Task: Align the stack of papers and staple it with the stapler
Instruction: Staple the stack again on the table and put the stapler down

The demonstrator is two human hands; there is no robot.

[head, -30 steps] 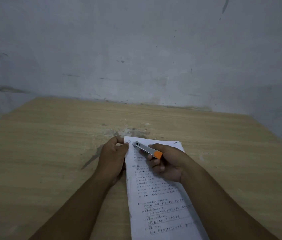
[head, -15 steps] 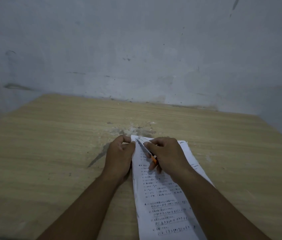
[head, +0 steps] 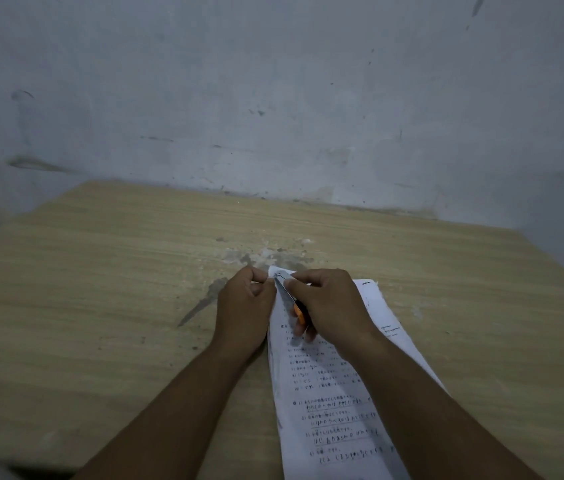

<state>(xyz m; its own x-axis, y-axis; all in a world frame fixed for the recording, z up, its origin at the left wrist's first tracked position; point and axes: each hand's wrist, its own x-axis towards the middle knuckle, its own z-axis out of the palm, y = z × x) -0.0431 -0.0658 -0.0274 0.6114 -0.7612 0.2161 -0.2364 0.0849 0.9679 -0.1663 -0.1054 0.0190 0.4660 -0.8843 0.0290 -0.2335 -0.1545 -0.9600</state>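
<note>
A stack of white papers (head: 329,403) with printed and handwritten lines lies on the wooden table, running from the bottom edge up to the middle. My left hand (head: 244,306) pinches the stack's far left corner. My right hand (head: 329,304) lies palm down over a small silver stapler with an orange end (head: 289,294). The stapler's silver nose sits over that same corner, right beside my left fingertips. Most of the stapler is hidden under my right fingers.
The wooden table (head: 100,306) meets a grey scuffed wall (head: 273,98) at its far edge. A patch of pale stains and crumbs (head: 266,254) marks the tabletop just beyond the paper corner. The table's right edge falls away at the far right.
My right hand has rolled over from a side grip to palm down on the stapler, pressing it onto the paper corner. My left hand stays pinched on the corner.
</note>
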